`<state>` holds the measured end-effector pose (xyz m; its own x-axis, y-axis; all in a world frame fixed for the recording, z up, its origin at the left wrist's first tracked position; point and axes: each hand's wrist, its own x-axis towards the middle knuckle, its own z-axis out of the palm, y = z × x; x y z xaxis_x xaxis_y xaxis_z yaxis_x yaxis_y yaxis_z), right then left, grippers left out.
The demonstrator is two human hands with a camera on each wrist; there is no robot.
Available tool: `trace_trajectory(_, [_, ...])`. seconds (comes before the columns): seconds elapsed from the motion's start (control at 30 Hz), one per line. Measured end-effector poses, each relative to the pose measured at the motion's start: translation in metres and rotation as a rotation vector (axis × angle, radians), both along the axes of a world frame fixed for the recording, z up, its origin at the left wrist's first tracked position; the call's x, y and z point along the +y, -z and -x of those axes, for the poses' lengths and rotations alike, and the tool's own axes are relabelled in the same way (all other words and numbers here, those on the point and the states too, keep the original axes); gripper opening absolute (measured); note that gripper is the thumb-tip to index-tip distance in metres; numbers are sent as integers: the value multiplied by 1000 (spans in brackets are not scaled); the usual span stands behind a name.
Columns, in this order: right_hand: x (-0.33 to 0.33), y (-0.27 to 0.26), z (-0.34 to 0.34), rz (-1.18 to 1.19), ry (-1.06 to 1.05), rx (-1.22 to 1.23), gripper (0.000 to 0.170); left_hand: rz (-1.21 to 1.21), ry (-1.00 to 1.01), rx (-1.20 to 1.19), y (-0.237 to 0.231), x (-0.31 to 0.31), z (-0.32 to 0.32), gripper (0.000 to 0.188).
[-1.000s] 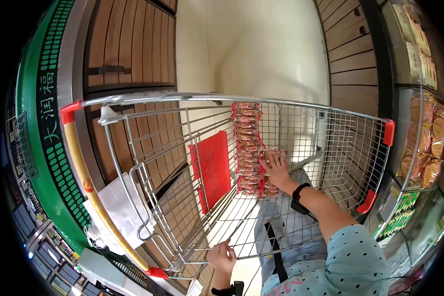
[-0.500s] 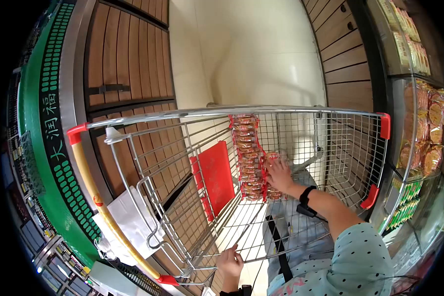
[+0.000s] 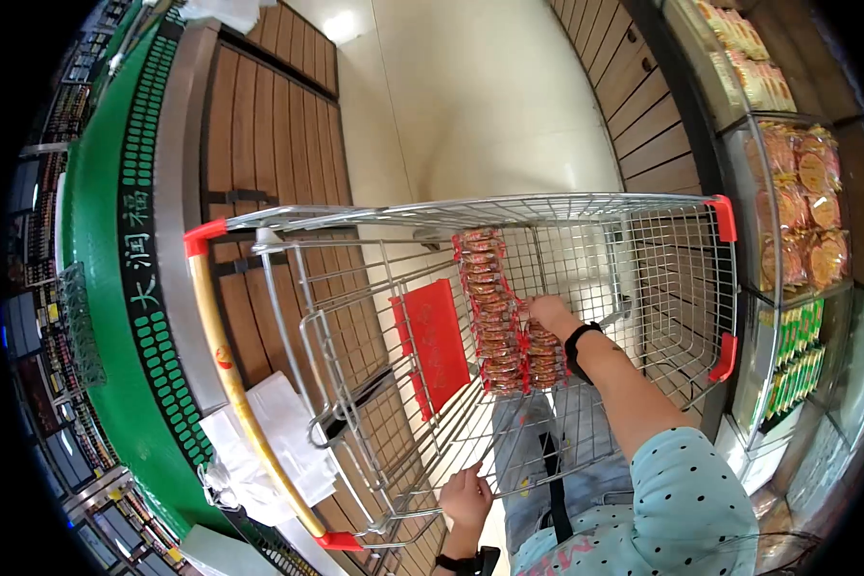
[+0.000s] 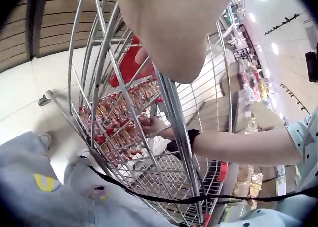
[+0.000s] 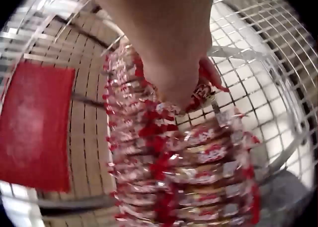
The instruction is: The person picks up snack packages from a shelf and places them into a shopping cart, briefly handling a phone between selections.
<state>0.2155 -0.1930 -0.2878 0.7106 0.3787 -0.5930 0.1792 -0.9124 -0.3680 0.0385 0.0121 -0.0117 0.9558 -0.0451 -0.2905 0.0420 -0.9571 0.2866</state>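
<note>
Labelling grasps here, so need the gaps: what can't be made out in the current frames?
- Fingertips of the right hand on the packet: right wrist view, hidden by the hand itself.
- Small print on the packet rows: right wrist view, blurred; head view, too small.
- Most fingers of the left hand: left wrist view, hidden by its own heel.
- Anything inside the white plastic: head view, hidden by its folds.

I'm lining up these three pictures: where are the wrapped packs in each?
Head: wrapped packs near the middle, slightly right.
Left wrist: wrapped packs left of centre.
Right wrist: wrapped packs in the middle, running to the bottom edge.
Shared landmark: the red panel, near them in every view.
</note>
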Motion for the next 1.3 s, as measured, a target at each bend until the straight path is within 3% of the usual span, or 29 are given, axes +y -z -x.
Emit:
trace_trajectory(0.13, [-21, -57, 7, -388, 434, 79, 34, 39, 65, -34, 5, 5, 6, 16])
trace_trajectory(0.2, [-21, -88, 18, -611, 748, 199, 40, 43, 99, -27, 4, 6, 10, 16])
trace_trajectory(0.27, [-21, -127, 32, -794, 922, 276, 44, 102, 107, 54, 2, 8, 13, 17])
trace_trajectory(0.33, [-13, -175, 54, -902, 947, 258, 46, 194, 122, 165, -9, 10, 12, 21])
trace_trajectory(0.37, [-6, -203, 70, -1128, 1003, 371, 46, 299, 130, 318, -9, 15, 13, 25])
trace_trajectory(0.47, [27, -275, 118, -1507, 1128, 416, 41, 1046, -58, 362, -18, 33, 3, 27])
trace_trajectory(0.5, [38, -305, 134, -1686, 1141, 445, 41, 1171, -97, 363, -38, 34, -3, 29])
trace_trajectory(0.53, [45, -350, 151, -1720, 1195, 501, 40, 1244, -76, 347, -62, 32, -10, 29])
trace_trajectory(0.6, [57, -364, 182, -1831, 1266, 515, 37, 1389, -43, 335, -110, 28, -16, 31])
trace_trajectory(0.7, [64, -407, 215, -1884, 1151, 380, 32, 1252, 116, 281, -152, 17, -10, 33])
trace_trajectory(0.8, [45, -443, 241, -1543, 1012, -36, 29, 1385, 240, 345, -175, -2, 0, 30])
trace_trajectory(0.83, [35, -450, 251, -1439, 1022, -77, 28, 1404, 285, 426, -184, -8, 6, 26])
trace_trajectory(0.87, [30, -463, 261, -1504, 997, -168, 24, 1444, 322, 476, -189, -16, 13, 26])
trace_trajectory(0.97, [17, -491, 292, -1503, 1040, -385, 35, 1496, 418, 608, -209, -39, 32, 26])
trace_trajectory(1.03, [11, -504, 315, -1456, 1096, -498, 42, 1561, 467, 561, -213, -54, 46, 26])
trace_trajectory(1.13, [14, -529, 334, -1576, 1119, -607, 49, 1626, 448, 543, -230, -73, 68, 27])
trace_trajectory(1.3, [-2, -533, 366, -1258, 1091, -812, 47, 1587, 561, 566, -258, -92, 90, 28])
